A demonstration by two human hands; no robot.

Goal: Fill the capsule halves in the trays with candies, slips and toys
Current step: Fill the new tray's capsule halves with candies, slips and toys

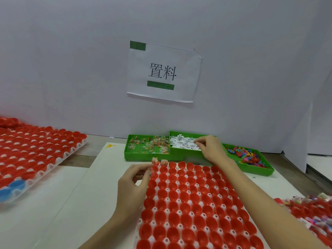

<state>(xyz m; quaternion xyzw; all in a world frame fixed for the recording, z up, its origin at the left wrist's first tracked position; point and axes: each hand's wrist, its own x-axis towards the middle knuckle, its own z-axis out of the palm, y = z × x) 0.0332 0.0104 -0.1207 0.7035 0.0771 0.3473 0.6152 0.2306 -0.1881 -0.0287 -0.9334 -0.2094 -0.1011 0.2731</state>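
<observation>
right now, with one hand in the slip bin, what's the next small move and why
Probably lift the right hand, which pinches at the slips in the middle green bin, and carry one slip to the far-left capsule halves of the centre tray. Those two already hold candies, while the left hand rests at that corner; the other halves look empty.

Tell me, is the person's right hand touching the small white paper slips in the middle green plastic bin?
Touching. The head view shows the right hand with fingertips pinching among the white paper slips inside the middle green bin.
</observation>
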